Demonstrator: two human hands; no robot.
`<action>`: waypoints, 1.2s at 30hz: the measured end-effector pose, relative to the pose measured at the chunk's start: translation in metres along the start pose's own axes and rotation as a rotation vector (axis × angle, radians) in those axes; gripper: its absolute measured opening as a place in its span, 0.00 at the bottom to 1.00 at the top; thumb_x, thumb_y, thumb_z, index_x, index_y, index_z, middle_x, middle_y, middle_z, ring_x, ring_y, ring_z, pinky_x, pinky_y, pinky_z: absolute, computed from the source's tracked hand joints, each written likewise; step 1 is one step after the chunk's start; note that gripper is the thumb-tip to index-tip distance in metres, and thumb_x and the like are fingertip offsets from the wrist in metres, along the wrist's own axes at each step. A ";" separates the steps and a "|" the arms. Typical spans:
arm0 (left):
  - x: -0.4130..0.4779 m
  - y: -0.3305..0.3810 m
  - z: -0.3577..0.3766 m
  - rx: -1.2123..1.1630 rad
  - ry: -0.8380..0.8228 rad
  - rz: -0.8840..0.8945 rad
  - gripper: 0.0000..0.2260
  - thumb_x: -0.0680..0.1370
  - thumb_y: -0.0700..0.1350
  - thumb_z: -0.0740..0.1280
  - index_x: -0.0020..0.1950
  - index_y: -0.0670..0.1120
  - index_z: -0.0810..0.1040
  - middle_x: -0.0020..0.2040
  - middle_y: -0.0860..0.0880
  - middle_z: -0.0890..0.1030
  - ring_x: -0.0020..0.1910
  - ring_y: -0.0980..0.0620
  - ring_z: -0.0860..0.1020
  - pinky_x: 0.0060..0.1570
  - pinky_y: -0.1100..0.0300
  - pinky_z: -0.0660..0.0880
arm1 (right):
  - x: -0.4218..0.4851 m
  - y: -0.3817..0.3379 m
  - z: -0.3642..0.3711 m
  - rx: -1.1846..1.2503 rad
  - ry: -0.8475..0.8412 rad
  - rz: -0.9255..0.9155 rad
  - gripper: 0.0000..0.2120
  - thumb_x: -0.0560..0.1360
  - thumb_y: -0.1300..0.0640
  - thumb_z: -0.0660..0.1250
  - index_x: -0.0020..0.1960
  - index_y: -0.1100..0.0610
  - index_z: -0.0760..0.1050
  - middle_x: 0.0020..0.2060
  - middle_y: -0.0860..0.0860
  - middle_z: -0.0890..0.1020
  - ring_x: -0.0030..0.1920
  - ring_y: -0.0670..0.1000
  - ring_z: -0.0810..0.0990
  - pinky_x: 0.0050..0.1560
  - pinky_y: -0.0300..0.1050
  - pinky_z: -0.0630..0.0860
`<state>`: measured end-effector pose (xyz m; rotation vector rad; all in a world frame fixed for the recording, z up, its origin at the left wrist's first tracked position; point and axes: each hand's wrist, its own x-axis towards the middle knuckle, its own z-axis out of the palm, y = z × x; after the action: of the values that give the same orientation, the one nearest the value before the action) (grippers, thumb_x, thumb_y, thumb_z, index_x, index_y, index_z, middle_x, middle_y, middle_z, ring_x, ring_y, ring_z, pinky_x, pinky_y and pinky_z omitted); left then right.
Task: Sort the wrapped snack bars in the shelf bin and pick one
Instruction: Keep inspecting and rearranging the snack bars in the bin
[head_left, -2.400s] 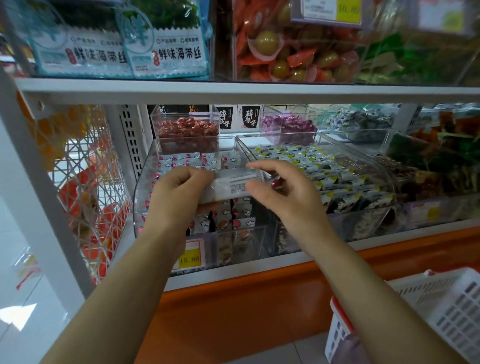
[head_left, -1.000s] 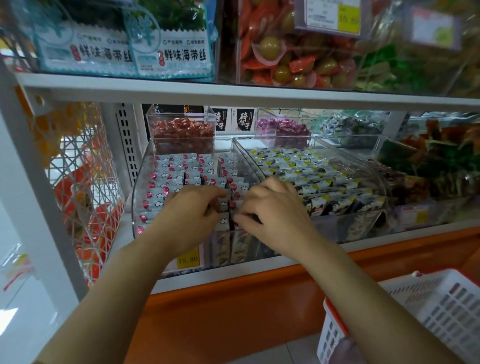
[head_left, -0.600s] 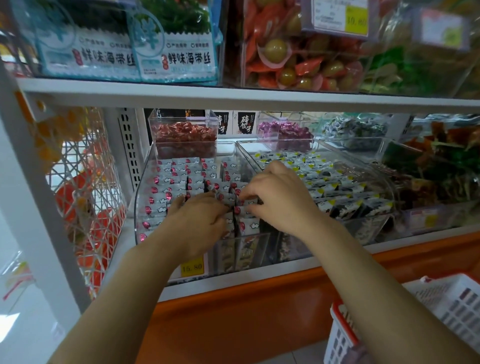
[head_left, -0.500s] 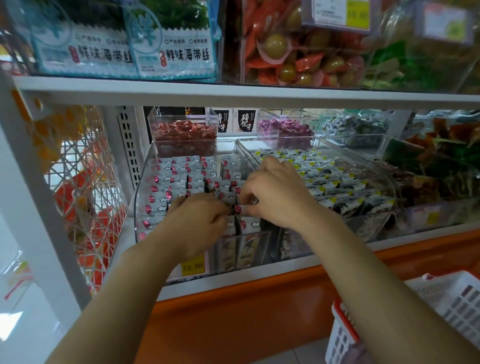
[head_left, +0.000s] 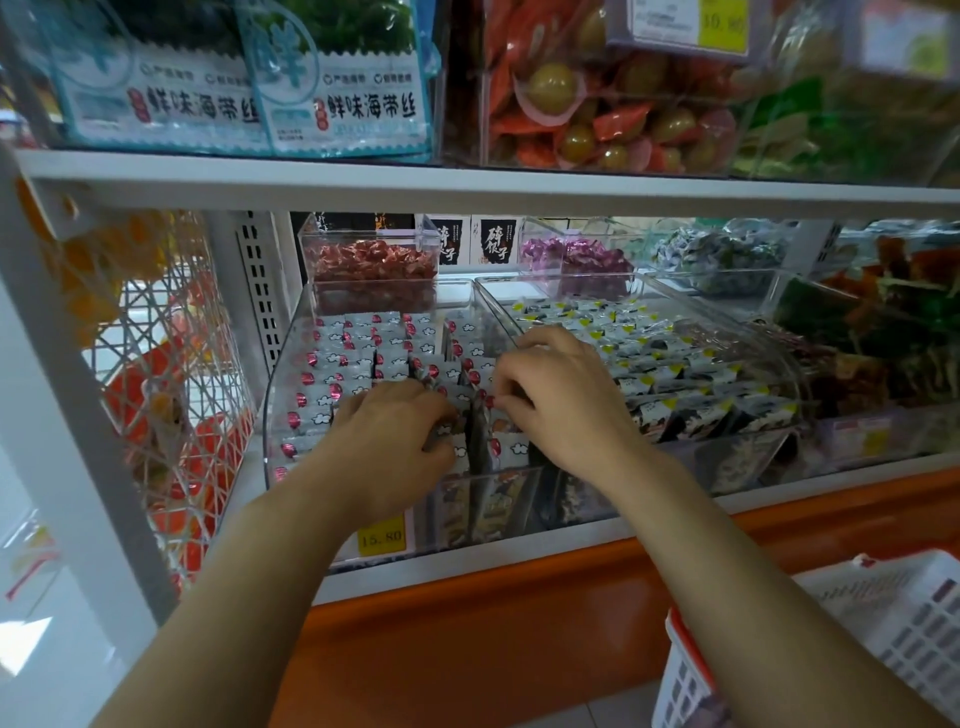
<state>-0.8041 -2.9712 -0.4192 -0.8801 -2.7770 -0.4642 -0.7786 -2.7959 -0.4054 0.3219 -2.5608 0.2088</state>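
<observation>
Retail shop, snack aisle. White metal shelving (head_left: 467, 192) on a slotted upright (head_left: 254, 291), orange plinth (head_left: 519, 634) below. Stock sits in clear plastic bins (head_left: 283, 384), each with one kind of goods: wrapped snack bars (head_left: 353, 358) in rows, yellow-marked packets (head_left: 649, 358) beside them, red sweets (head_left: 371, 262) and purple sweets (head_left: 571, 254) in boxes behind. Yellow price label (head_left: 382, 538) reading 15.80 on the bin front; another price label (head_left: 722, 23) on the tier above. Printed seaweed packs (head_left: 343, 98) face outward up top. White-and-red shopping basket (head_left: 909, 613) at lower right.
</observation>
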 end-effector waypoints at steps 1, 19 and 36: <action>0.000 0.001 0.000 -0.001 -0.008 -0.007 0.18 0.77 0.50 0.59 0.67 0.52 0.70 0.49 0.53 0.67 0.54 0.51 0.66 0.62 0.49 0.64 | 0.000 -0.001 -0.002 0.040 0.048 0.018 0.02 0.74 0.56 0.68 0.45 0.54 0.77 0.49 0.49 0.79 0.62 0.50 0.68 0.60 0.47 0.62; -0.001 0.009 -0.006 -0.139 0.128 -0.049 0.23 0.76 0.50 0.64 0.70 0.49 0.67 0.68 0.50 0.69 0.67 0.48 0.65 0.66 0.48 0.64 | -0.010 0.002 -0.021 0.632 0.584 0.286 0.07 0.78 0.64 0.60 0.43 0.56 0.66 0.34 0.49 0.74 0.33 0.48 0.75 0.32 0.42 0.74; -0.012 0.014 -0.025 -1.346 0.318 -0.355 0.07 0.74 0.46 0.67 0.40 0.44 0.75 0.35 0.51 0.77 0.34 0.55 0.78 0.30 0.66 0.75 | -0.021 -0.001 -0.020 1.702 0.273 0.667 0.09 0.73 0.63 0.67 0.35 0.57 0.81 0.31 0.50 0.81 0.29 0.45 0.79 0.29 0.37 0.76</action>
<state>-0.7843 -2.9754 -0.3958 -0.3399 -2.0289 -2.3741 -0.7510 -2.7892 -0.4001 -0.0307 -1.4774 2.3876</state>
